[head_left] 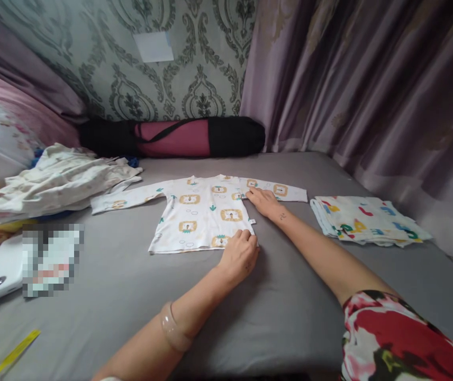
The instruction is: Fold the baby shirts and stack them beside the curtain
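Observation:
A small white long-sleeved shirt (202, 217) with lion faces and green leaves lies spread flat on the grey bed sheet, its sleeves stretched out to both sides. At its lower right corner, my left hand (240, 254) is closed with the fingers pinching the hem. My right hand (262, 201) is at the right armpit, where sleeve and side seam meet, its fingers bent and pressed together on the fabric. A small white tag sticks out of the side seam between my hands.
Folded cloth with colourful prints (369, 219) lies at the right. Crumpled pale clothes (60, 180) are heaped at the left. A white device with a cable (4, 270) and a yellow strip (16, 352) lie front left. A black and maroon long bag (174, 137) rests along the wall.

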`<act>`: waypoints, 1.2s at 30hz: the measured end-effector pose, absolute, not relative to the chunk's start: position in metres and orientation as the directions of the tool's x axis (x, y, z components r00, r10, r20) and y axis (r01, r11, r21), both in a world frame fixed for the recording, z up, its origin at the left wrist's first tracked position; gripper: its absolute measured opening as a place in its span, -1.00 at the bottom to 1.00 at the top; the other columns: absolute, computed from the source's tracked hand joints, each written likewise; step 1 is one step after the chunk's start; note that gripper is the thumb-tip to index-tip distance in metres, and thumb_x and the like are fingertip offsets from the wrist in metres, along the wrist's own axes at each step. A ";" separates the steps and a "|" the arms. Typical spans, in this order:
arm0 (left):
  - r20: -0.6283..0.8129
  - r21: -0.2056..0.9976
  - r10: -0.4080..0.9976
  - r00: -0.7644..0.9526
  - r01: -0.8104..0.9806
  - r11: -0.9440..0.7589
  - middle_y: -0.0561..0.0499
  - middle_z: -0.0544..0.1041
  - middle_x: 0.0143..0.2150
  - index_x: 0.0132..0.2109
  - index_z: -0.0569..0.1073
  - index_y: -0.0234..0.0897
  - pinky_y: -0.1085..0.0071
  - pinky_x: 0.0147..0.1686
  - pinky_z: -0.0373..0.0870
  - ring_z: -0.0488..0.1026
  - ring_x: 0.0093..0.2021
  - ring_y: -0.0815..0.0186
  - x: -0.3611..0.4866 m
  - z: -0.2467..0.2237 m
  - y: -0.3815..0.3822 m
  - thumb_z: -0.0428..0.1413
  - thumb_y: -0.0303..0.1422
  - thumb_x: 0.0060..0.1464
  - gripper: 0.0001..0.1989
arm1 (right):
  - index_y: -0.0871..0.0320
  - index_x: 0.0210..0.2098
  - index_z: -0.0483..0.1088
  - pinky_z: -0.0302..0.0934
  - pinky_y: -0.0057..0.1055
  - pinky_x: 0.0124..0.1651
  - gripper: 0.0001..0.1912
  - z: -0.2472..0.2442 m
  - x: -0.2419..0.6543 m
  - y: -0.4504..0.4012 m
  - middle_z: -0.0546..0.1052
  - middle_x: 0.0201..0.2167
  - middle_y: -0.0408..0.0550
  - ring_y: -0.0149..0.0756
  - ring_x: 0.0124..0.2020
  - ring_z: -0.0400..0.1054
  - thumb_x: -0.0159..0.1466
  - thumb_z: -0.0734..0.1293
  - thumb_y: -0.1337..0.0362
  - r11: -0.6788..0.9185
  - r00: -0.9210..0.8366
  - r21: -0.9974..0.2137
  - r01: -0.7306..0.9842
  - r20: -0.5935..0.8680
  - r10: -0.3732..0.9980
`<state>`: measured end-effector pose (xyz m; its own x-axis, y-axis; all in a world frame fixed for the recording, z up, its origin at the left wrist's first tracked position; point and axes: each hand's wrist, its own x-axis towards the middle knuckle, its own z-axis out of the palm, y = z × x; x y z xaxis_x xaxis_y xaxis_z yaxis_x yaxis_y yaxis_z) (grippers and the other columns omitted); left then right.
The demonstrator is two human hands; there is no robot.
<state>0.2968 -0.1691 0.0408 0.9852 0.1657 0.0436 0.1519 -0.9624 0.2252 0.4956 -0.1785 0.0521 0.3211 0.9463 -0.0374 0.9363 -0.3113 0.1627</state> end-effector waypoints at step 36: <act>0.313 0.419 0.633 0.708 0.495 -0.761 -0.25 0.48 -0.01 0.01 0.38 -0.33 0.14 0.07 0.32 0.40 0.07 0.09 0.273 0.029 -0.061 -0.12 -0.51 0.17 -0.69 | 0.38 0.33 0.06 -0.28 -0.20 0.36 -0.43 0.022 0.403 -0.111 0.06 0.38 0.14 -0.10 0.40 -0.19 0.42 -0.01 0.21 -0.420 0.434 -0.187 0.888 0.043 0.900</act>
